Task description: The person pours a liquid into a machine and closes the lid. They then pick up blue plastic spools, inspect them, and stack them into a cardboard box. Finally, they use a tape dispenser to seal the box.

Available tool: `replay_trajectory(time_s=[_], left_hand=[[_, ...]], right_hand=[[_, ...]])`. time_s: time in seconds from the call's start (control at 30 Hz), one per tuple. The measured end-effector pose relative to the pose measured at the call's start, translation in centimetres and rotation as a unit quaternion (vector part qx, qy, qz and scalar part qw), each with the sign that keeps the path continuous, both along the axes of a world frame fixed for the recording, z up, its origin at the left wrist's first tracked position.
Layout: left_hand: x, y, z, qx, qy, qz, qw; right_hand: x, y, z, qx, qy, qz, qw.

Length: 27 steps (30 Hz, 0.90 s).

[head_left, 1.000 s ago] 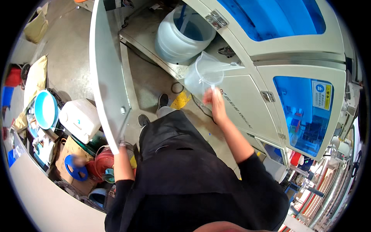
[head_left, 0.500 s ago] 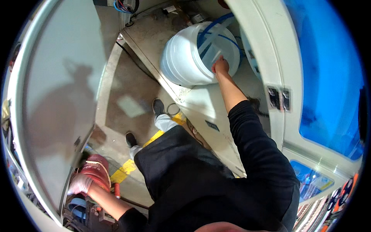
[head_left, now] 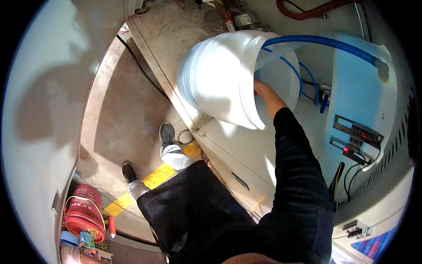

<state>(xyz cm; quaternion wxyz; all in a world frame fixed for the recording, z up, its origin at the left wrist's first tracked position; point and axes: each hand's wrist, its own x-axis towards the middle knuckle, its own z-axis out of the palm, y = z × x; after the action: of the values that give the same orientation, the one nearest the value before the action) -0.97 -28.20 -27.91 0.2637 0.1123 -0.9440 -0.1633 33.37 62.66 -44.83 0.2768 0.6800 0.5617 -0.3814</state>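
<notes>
A large white plastic barrel (head_left: 215, 75) lies tilted on the cabinet floor, its mouth facing right. My right hand (head_left: 260, 89) reaches into that mouth, close to the rim. Its fingers are mostly hidden, and what they hold, if anything, does not show. A thick blue hose (head_left: 325, 40) arches over the rim, with a thinner blue hose (head_left: 290, 66) looping at the mouth. At the lower left edge my left hand (head_left: 70, 255) is only partly in view, below a red bucket (head_left: 83, 202) and a light blue container (head_left: 69, 238); its fingers cannot be made out.
A pale door panel (head_left: 39, 132) stands at the left. Black brackets with red lights (head_left: 358, 136) sit on the right, near a blue-handled valve (head_left: 324, 103). A black cable (head_left: 140, 66) and yellow floor stripe (head_left: 158, 176) cross the floor. Ribbed brown hose (head_left: 307, 13) hangs at the top.
My right hand has gone further into the barrel's mouth. My left hand has dropped toward the lower edge, away from the door's edge. The view has shifted, and the right-hand door is swung further aside.
</notes>
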Motion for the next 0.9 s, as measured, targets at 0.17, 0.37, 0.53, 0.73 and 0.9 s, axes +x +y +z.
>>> replay_trajectory(time_s=[0.17,0.37,0.53,0.73,0.9], left_hand=[[-0.2,-0.8,0.8,-0.002,0.008,0.006,1.0],[-0.7,-1.2,0.4,0.022,0.012,0.005,1.0],[-1.7,-2.4,0.8,0.049,0.021,0.011,0.999],[-3.7,-5.4,1.0,0.109,0.043,0.02,0.993],[-5.5,-10.3,-1.7,0.298,0.135,0.077,0.942]], right_hand=[[-1.0,-1.3,-2.0,0.013,0.118,-0.115,0.986],[-0.9,-0.9,2.3,0.133,0.173,-0.329,0.919],[-0.7,-3.8,8.2,0.147,0.328,-0.478,0.801],[-1.6,-10.7,15.3,0.151,0.431,-0.57,0.683],[-4.1,-15.5,20.6,0.171,0.481,-0.564,0.649]])
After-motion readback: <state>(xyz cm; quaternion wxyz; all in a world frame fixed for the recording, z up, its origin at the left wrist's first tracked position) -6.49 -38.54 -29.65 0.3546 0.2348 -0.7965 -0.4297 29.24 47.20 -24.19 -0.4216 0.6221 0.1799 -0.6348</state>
